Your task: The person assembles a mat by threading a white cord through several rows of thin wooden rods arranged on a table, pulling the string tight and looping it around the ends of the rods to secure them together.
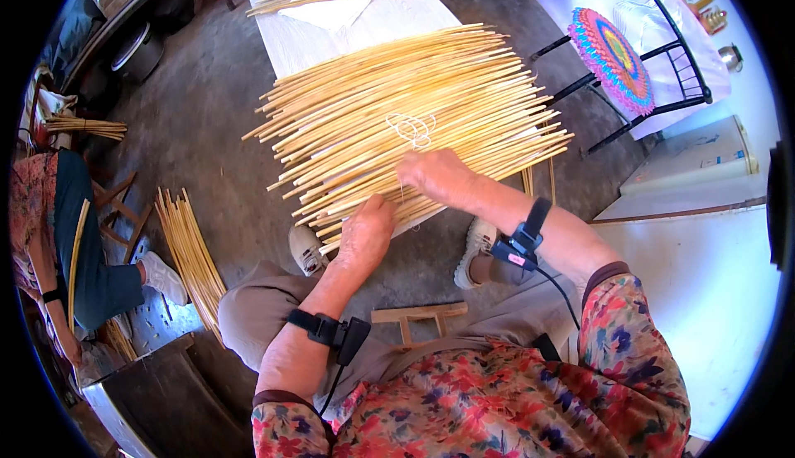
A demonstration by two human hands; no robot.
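Left hand [368, 230] and right hand [439, 178] are close together, but apart, at the near edge of a row of long, slender, straw-yellow stalks [397, 94] laid side by side on a white-topped table [414, 15]. Both have their fingers curled in; what either pinches I cannot tell, though a fine pale thread [402, 193] hangs just below the right. Most of the row spreads out beyond the hands: the left is at the very nearest stalks, while the right lies over the row, nearer a loose coil of white string [411, 129] (it rests on top, just past the knuckles). Each stalk's long axis runs crosswise on a slant, one end pointing left and near, the other right and far.
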